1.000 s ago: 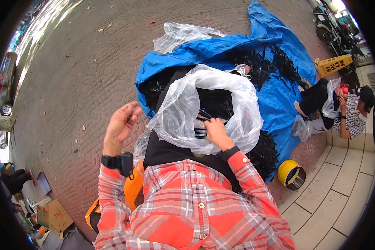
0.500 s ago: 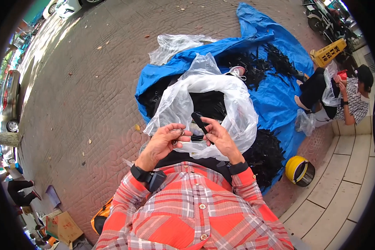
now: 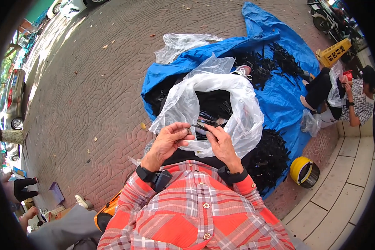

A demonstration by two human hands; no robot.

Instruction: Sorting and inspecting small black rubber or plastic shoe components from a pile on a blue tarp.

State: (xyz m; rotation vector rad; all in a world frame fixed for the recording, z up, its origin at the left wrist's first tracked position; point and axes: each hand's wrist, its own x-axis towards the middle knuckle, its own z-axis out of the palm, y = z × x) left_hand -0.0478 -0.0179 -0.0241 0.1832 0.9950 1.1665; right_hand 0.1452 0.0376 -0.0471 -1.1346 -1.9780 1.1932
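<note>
My two hands meet above the mouth of a clear plastic bag (image 3: 248, 112) with its rim folded outward. Black strips (image 3: 214, 102) lie inside it. In my right hand (image 3: 223, 144) a thin black strip (image 3: 201, 127) is pinched between thumb and fingers, its far end reaching my left fingertips. My left hand (image 3: 171, 141) is closed, thumb against fingers, around something small that looks metallic and is mostly hidden. Below and beyond the bag spreads a blue tarp (image 3: 275, 100), with heaps of similar black strips (image 3: 268, 160) on it.
A seated person (image 3: 354, 98) at the right handles a clear bag. Near the tiled step (image 3: 321, 200) stands a yellow helmet (image 3: 302, 171). A yellow sign (image 3: 333, 53) lies by parked motorcycles. At lower left is a person's grey-trousered leg (image 3: 66, 229).
The black strip has tipped from upright to nearly level, and its end has come to my left fingers. A grey-trousered leg has come into view at lower left.
</note>
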